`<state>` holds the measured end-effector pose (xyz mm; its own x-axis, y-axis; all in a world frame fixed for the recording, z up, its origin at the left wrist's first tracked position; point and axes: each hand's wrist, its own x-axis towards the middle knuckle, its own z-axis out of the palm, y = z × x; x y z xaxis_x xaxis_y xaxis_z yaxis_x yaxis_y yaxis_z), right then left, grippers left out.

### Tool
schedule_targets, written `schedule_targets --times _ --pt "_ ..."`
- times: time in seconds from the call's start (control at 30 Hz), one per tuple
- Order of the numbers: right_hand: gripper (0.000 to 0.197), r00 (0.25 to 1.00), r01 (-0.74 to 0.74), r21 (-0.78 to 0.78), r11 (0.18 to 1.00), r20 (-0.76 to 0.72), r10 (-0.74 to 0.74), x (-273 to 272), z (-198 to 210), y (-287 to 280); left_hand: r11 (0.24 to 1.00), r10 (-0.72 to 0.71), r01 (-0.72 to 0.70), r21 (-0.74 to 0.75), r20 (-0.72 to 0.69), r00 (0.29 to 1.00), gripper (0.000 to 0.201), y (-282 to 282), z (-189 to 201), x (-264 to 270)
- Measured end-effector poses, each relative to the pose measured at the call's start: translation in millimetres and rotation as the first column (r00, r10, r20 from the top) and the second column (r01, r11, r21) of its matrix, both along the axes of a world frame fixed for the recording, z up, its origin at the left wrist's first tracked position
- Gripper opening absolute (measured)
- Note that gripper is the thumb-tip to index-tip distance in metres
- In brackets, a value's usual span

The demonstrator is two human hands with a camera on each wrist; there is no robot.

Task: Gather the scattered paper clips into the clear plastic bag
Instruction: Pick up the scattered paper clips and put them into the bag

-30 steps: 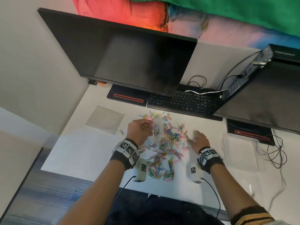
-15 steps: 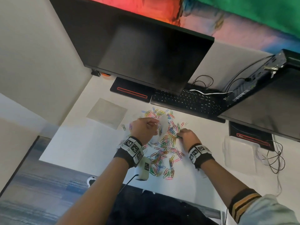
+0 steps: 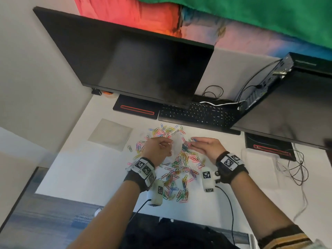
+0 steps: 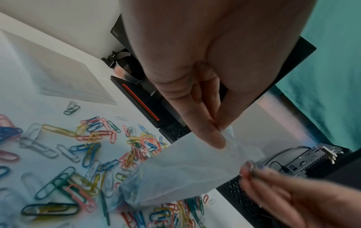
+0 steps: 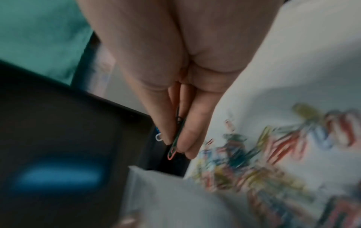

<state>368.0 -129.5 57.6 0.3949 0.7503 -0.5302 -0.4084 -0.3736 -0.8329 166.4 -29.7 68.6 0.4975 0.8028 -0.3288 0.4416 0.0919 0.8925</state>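
Observation:
Coloured paper clips (image 3: pixel 177 169) lie scattered across the white desk (image 3: pixel 71 169) between my hands. My left hand (image 3: pixel 158 150) pinches the top edge of the clear plastic bag (image 3: pixel 175 147), which hangs down above the pile; in the left wrist view the bag (image 4: pixel 187 174) sags below my thumb and fingers (image 4: pixel 210 135). My right hand (image 3: pixel 203 146) is raised beside the bag's mouth and pinches a few clips (image 3: pixel 192 141). The right wrist view shows those clips (image 5: pixel 173 148), green and red, held between thumb and fingers (image 5: pixel 187 138).
A black keyboard (image 3: pixel 197 115) and a dark monitor (image 3: pixel 136 62) stand behind the pile. A second monitor (image 3: pixel 287 108) and a small computer box (image 3: pixel 265 83) with cables are at the right. A grey square sheet (image 3: pixel 109 134) lies to the left.
My right hand dipped into the pile, pinched a few clips and lifted them up beside the bag's mouth. The left hand kept holding the bag in place.

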Motion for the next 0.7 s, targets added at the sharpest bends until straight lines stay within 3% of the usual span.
schedule_targets --times 0.1,0.23,0.3,0.37,0.43,0.57,0.6,0.7 --pt "0.027 0.995 -0.007 0.048 0.999 -0.094 0.012 -13.7 17.6 8.8 1.000 -0.016 0.016 -0.013 0.009 1.000 0.013 -3.4 -2.0 7.0" --pt "0.028 0.977 -0.116 -0.104 0.988 0.167 0.132 -29.8 15.9 19.0 1.000 -0.006 0.006 -0.010 0.022 1.000 0.016 -6.8 -0.3 12.6" --pt "0.027 0.895 -0.173 -0.185 0.967 0.380 0.233 -34.7 12.6 24.4 1.000 -0.009 0.009 -0.005 0.018 1.000 0.015 -7.4 1.6 13.2" --pt "0.015 0.744 -0.250 -0.289 0.924 0.553 0.374 -39.9 16.5 28.1 1.000 -0.023 0.023 0.012 0.002 1.000 0.015 -7.5 1.8 13.1" --pt "0.006 0.624 -0.286 -0.353 0.891 0.637 0.453 -47.4 21.3 31.8 0.999 -0.032 0.032 0.026 -0.010 0.999 0.019 -7.9 1.2 11.5" --pt "0.010 0.441 -0.331 -0.376 0.866 0.750 0.494 -56.4 20.2 35.8 0.999 -0.028 0.029 0.043 -0.019 0.999 0.013 -8.2 -0.1 6.9" --pt "0.012 0.407 -0.339 -0.381 0.860 0.765 0.500 -57.4 19.0 36.6 0.998 -0.020 0.021 0.052 -0.019 1.000 0.013 -8.1 -0.3 5.6" --pt "0.013 0.430 -0.337 -0.410 0.847 0.733 0.526 -60.3 19.2 39.5 0.992 -0.029 0.033 0.120 -0.037 0.999 0.013 -11.1 -1.9 2.1"
